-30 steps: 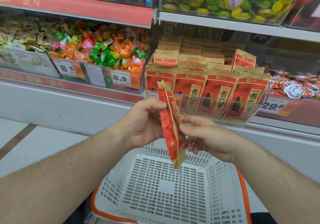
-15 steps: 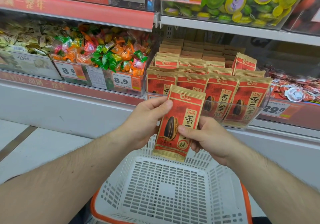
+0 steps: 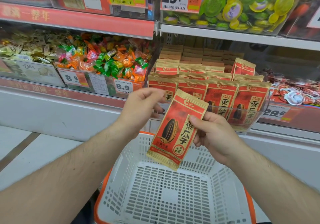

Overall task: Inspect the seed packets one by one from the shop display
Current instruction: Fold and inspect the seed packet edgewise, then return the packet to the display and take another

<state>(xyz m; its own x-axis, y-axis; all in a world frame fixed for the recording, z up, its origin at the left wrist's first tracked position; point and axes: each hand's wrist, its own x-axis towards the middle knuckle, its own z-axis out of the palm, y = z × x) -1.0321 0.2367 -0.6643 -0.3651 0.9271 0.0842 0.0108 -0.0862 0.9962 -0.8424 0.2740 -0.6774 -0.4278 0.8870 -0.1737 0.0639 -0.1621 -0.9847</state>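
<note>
A red and tan sunflower seed packet (image 3: 174, 132) hangs front side toward me, tilted a little to the right, above a white shopping basket (image 3: 199, 185) with an orange rim. My right hand (image 3: 213, 133) pinches its right edge, thumb on the front. My left hand (image 3: 143, 106) hovers just left of the packet's top corner, fingers loosely curled, holding nothing. Behind them, several rows of the same seed packets (image 3: 223, 93) stand upright in a clear display bin (image 3: 259, 114) on the shelf.
Left of the seed bin sits a bin of mixed wrapped candies (image 3: 103, 62) with price tags. Small red and white sweets (image 3: 294, 93) lie to the right. An upper shelf (image 3: 225, 34) carries a clear box of green and yellow jelly cups (image 3: 242, 7).
The packet turned from edge-on to face me. My left hand has let go of its top edge and moved slightly left; my right hand alone holds it now, tilted rightward.
</note>
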